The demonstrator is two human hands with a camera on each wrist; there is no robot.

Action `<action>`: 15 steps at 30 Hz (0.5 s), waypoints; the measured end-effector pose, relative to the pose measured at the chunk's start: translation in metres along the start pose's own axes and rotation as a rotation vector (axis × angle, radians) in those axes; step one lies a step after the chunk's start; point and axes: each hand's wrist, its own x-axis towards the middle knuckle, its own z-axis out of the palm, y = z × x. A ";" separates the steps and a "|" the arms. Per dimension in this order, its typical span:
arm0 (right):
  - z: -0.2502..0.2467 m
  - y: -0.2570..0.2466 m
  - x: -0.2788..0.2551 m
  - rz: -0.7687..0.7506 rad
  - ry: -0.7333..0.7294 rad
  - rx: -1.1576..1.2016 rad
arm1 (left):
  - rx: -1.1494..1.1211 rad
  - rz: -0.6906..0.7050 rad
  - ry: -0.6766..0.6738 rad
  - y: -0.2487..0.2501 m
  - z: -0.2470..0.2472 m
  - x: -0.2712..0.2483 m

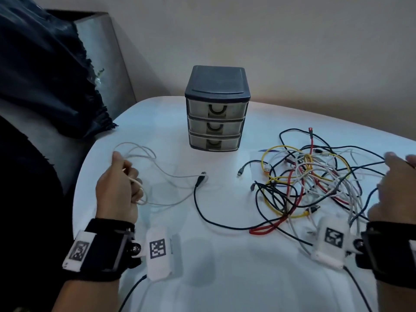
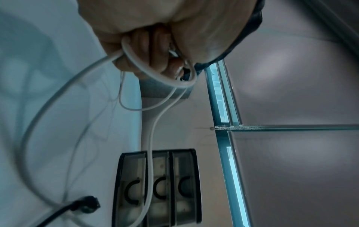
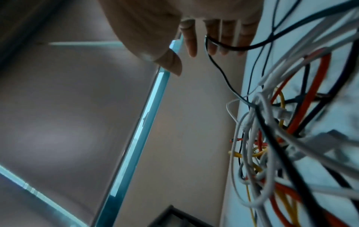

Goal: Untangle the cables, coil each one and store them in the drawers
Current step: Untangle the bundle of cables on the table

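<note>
A: Where is the small dark-topped plastic unit of three translucent drawers?

B: Upright near the far edge of the white round table, all three drawers pushed in. I'll place the rest from it.

A: The left hand?

B: In front of the drawer unit and off to its left, fingers curled tight around loops of a thin white cable. The cable's free length trails across the table towards the unit's front; its tip lies beside the plug of a loose black cable.

A: And the right hand?

B: To the right of the unit, spread flat with straight fingers over the far side of the tangled heap of black, white, red and yellow cables. It grasps nothing; a black strand crosses the fingertips in the wrist view.

A: The heap itself?

B: On the table, right of the unit's front, still knotted together.
</note>
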 end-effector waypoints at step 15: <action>0.037 -0.046 -0.140 -0.685 -1.140 -1.720 | 0.524 0.190 -0.514 -0.041 0.052 -0.061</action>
